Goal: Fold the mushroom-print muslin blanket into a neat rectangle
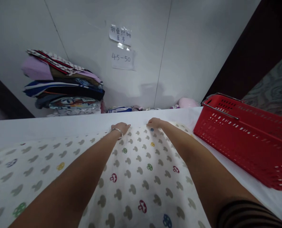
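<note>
A large white cloth (139,179) printed with grey, red, green, blue and yellow mushrooms lies spread across the white table, running toward me and off to the left. My left hand (122,127), with a silver bracelet at the wrist, is closed on the cloth's far edge. A short way to its right, my right hand (154,122) pinches the same edge, fingers curled down. Both arms reach straight forward over the cloth. Its near end runs out of view at the bottom.
A red plastic basket (243,142) with metal handles stands on the table at the right. At the back left, folded fabrics (67,85) are piled high. A pink bundle (187,102) lies by the wall, which bears two paper notes (123,60).
</note>
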The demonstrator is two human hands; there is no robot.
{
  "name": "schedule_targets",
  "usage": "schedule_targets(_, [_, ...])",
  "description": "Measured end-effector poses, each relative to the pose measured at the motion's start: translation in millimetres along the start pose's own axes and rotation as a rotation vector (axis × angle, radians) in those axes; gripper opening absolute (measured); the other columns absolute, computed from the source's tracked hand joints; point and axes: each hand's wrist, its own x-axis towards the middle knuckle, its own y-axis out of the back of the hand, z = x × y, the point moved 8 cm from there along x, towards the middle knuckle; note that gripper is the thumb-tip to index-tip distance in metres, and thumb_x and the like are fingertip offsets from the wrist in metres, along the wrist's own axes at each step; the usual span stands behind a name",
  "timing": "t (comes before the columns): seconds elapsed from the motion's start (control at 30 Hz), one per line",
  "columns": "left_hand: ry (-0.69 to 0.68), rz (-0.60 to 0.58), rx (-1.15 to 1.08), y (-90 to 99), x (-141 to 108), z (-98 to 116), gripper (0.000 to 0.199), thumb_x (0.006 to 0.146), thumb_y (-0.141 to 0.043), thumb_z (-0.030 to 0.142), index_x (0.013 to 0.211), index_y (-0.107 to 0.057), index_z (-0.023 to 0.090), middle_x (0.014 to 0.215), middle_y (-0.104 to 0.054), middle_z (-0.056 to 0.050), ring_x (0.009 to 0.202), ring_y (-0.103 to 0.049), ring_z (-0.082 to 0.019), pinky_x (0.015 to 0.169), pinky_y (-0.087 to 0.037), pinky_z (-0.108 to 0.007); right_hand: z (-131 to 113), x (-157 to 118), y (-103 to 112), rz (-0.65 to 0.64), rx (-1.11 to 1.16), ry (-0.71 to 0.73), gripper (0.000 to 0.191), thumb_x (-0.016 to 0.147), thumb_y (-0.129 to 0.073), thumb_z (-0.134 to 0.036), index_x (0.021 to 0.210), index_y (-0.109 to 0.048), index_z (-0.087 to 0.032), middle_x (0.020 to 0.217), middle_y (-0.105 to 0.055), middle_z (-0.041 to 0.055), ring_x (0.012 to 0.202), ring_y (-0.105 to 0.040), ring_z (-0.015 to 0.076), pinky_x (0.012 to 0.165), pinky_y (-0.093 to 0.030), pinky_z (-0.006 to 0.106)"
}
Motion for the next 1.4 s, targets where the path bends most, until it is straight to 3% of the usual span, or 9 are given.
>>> schedule_targets(0.2, [-0.029, -0.021, -0.033, 4.2, -7.7, 2.5, 0.04, 0.084, -0.042, 0.051, 0.096, -0.07, 0.026, 0.112, -0.067, -0.006, 0.104, -0.059, -0.027, 0.09, -0.042, -0.037, -7.1, -1.4, 0.4, 0.011, 0.025, 0.047, 0.022, 0.079, -0.058, -0.03, 0.095, -0.072, -0.024, 0.094, -0.072, 0.001, 0.083, -0.064, 0.0168, 0.068, -0.044, 0.021])
schedule_targets(0.4, [-0.085, 0.058, -0.006, 10.9, -14.7, 5.0, 0.029, 0.079, -0.052, 0.041, 0.098, -0.069, 0.028, 0.109, -0.068, -0.003, 0.101, -0.061, -0.023, 0.084, -0.044, -0.029, -8.7, -5.5, 4.6, 0.126, 0.025, 0.089, 0.02, 0.077, -0.06, -0.026, 0.094, -0.071, -0.023, 0.095, -0.071, -0.0003, 0.088, -0.062, 0.0153, 0.071, -0.042, 0.019])
schedule_targets(0.53, [-0.094, 0.109, 0.018, 12.1, -18.2, 6.6, 0.028, 0.08, -0.051, 0.038, 0.101, -0.068, 0.029, 0.115, -0.066, -0.002, 0.104, -0.059, -0.022, 0.088, -0.042, -0.031, -8.6, -6.8, 4.2, 0.179, 0.032, 0.114, 0.018, 0.077, -0.061, -0.026, 0.091, -0.072, -0.022, 0.096, -0.071, -0.0001, 0.09, -0.061, 0.0151, 0.077, -0.041, 0.02])
schedule_targets(0.73, [-0.166, 0.108, -0.011, 4.1, -17.6, 10.3, 0.038, 0.082, -0.051, 0.042, 0.117, -0.059, 0.03, 0.127, -0.059, -0.002, 0.112, -0.056, -0.022, 0.095, -0.038, -0.031, -7.9, -5.9, 0.7, 0.137, 0.082, 0.136, 0.023, 0.077, -0.061, -0.031, 0.097, -0.07, -0.024, 0.093, -0.071, -0.0016, 0.084, -0.062, 0.0145, 0.071, -0.041, 0.02])
schedule_targets(0.87, [-0.183, 0.127, 0.004, 3.7, -16.8, 13.0, 0.036, 0.082, -0.05, 0.034, 0.116, -0.06, 0.029, 0.125, -0.06, -0.002, 0.11, -0.057, -0.021, 0.093, -0.039, -0.031, -9.5, -6.7, 1.3, 0.165, 0.116, 0.163, 0.03, 0.078, -0.06, -0.029, 0.107, -0.063, -0.025, 0.094, -0.069, -0.0022, 0.08, -0.06, 0.0121, 0.068, -0.04, 0.019])
schedule_targets(1.07, [-0.127, 0.127, -0.037, 1.3, -14.3, 8.2, 0.033, 0.085, -0.044, 0.034, 0.112, -0.063, 0.03, 0.117, -0.065, 0.0, 0.108, -0.058, -0.021, 0.092, -0.041, -0.031, -9.2, -10.2, -4.7, 0.216, 0.128, 0.175, 0.017, 0.079, -0.054, -0.021, 0.094, -0.062, -0.023, 0.088, -0.067, -0.002, 0.078, -0.057, 0.0132, 0.066, -0.039, 0.02])
schedule_targets(1.2, [-0.126, 0.157, -0.043, -4.0, -10.6, 8.4, 0.038, 0.086, -0.043, 0.031, 0.12, -0.06, 0.029, 0.124, -0.061, -0.002, 0.11, -0.057, -0.022, 0.092, -0.041, -0.031, -10.8, -11.1, -8.0, 0.223, 0.131, 0.181, 0.013, 0.079, -0.056, -0.021, 0.09, -0.063, -0.022, 0.089, -0.067, -0.0009, 0.082, -0.058, 0.0144, 0.071, -0.041, 0.021])
schedule_targets(1.4, [-0.184, 0.207, -0.056, -9.4, -13.6, 19.7, 0.035, 0.087, -0.044, 0.029, 0.116, -0.063, 0.031, 0.126, -0.058, -0.002, 0.114, -0.053, -0.023, 0.093, -0.04, -0.032, -20.3, -19.2, -3.7, 0.301, 0.138, 0.295, 0.011, 0.077, -0.057, -0.013, 0.084, -0.063, -0.02, 0.105, -0.064, 0.0025, 0.105, -0.052, 0.0168, 0.091, -0.037, 0.024])
